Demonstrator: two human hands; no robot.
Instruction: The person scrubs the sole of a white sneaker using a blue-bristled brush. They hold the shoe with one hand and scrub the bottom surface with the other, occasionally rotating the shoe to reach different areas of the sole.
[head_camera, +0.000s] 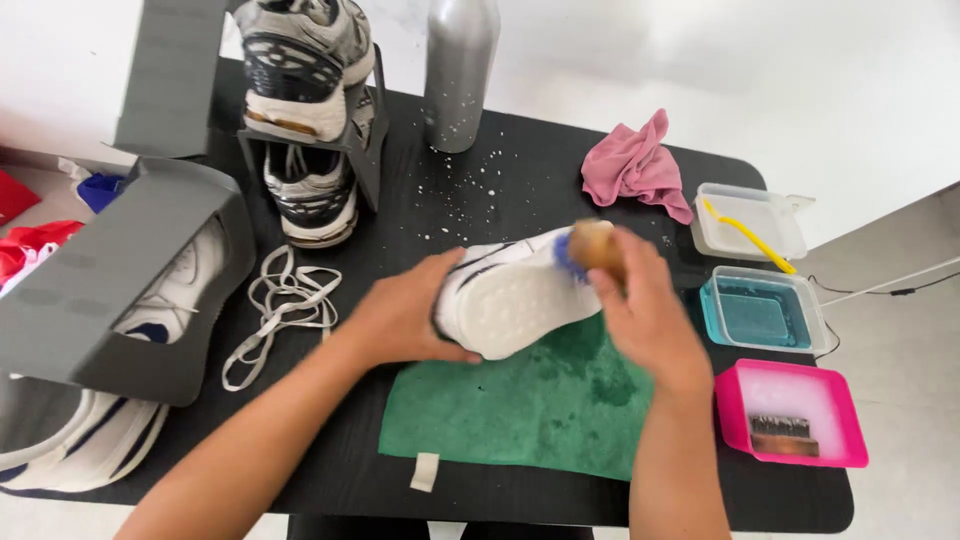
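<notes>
Far left there's a grey shoebox (120, 290) with a white sneaker in it, and another sneaker (85, 440) poking out underneath. Next to that, a small rack (365, 140) stacked with two worn shoes, and loose white laces (285, 305) lying on the black table (300, 470). A silver bottle (458, 70) stands behind.

The left hand (400, 320) is clamped around the heel end of a white shoe (515, 300), sole facing up, held just over a green towel (530, 400). The right hand (645, 310) is wrapped tight round a wooden brush (592, 245), pressed to the shoe's toe end.

Right side: pink rag (635, 165), clear tub (750, 222) with something yellow in it, blue tub (765, 312) of water, and a pink tub (790, 412) of foam with another brush in it.
</notes>
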